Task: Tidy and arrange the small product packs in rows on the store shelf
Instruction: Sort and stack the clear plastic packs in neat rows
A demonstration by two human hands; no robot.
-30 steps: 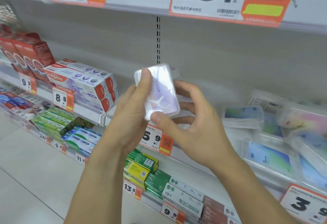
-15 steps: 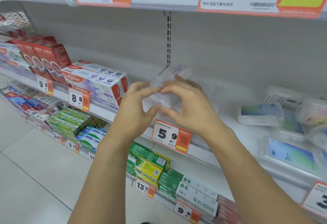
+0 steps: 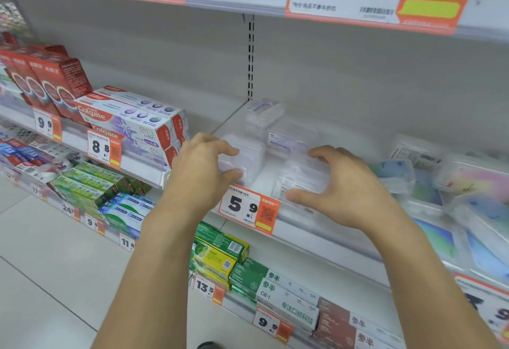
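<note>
Clear plastic packs, small and rectangular, four counted on the white shelf (image 3: 325, 227): one front-left pack (image 3: 245, 155), one front-right pack (image 3: 300, 176), one middle pack (image 3: 286, 139) behind them with a pale purple label, one rear pack (image 3: 264, 111) by the back wall. Edges are blurred and see-through, so the count is perhaps short by one.

Hands, two. Left hand (image 3: 203, 172): fingers curled, thumb and fingertips closed around the near end of the front-left pack. Right hand (image 3: 344, 189): spread wide in a C, thumb low at the shelf lip, fingers arched over the front-right pack and touching its top; whether it grips is unclear.

Price tag (image 3: 249, 208), one, orange and white, reading 5.9, on the shelf edge between the two hands.

Colgate boxes (image 3: 132, 125), two stacked, on the adjoining shelf to the left. Blue-labelled clear cases (image 3: 396, 175), several, jumbled to the right.
</note>
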